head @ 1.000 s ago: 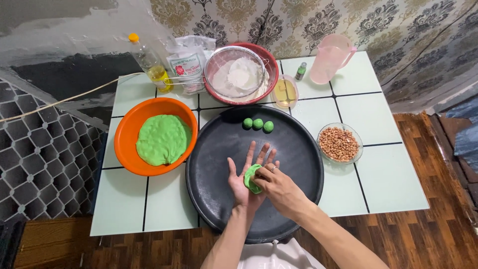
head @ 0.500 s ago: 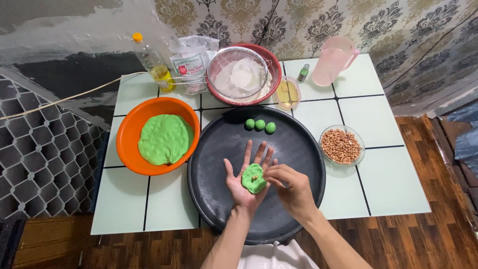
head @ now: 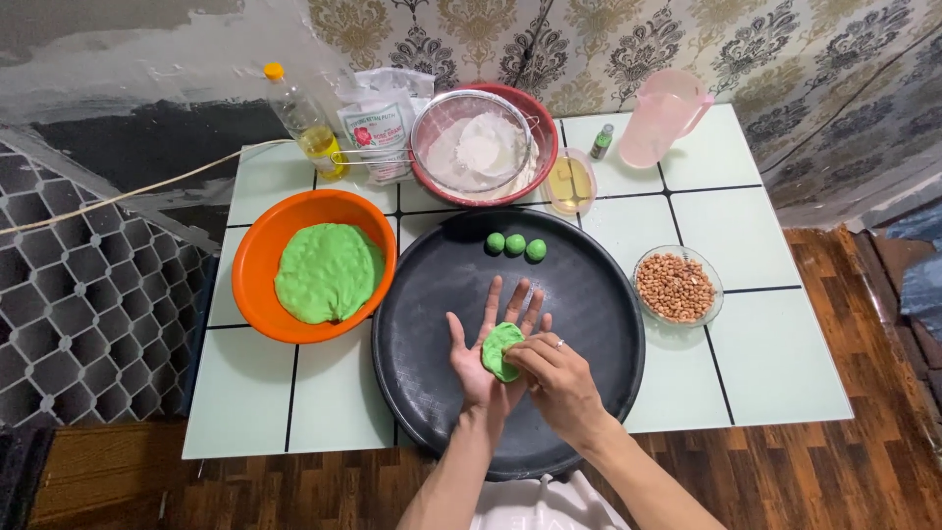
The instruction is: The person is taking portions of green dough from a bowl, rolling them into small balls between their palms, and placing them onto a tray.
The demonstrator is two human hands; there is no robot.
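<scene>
A flattened piece of green dough [head: 498, 345] lies in the palm of my left hand [head: 488, 353], whose fingers are spread above the round black tray [head: 422, 294]. My right hand [head: 554, 378] lies against it from the right, fingers pressing the dough's edge. Three small green dough balls [head: 515, 244] sit in a row at the tray's far side. An orange bowl [head: 263, 257] to the left holds a large lump of green dough [head: 327, 271].
A glass bowl of peanuts [head: 676, 287] stands right of the tray. At the back of the white tiled table [head: 765, 344] are an oil bottle [head: 304, 123], a flour bag [head: 381, 123], a red bowl with a sieve [head: 481, 147], a small oil dish [head: 571, 182] and a pink jug [head: 662, 116].
My right hand first covered the dough, then drew back to the right and exposed the flat piece, and now presses against its right edge again.
</scene>
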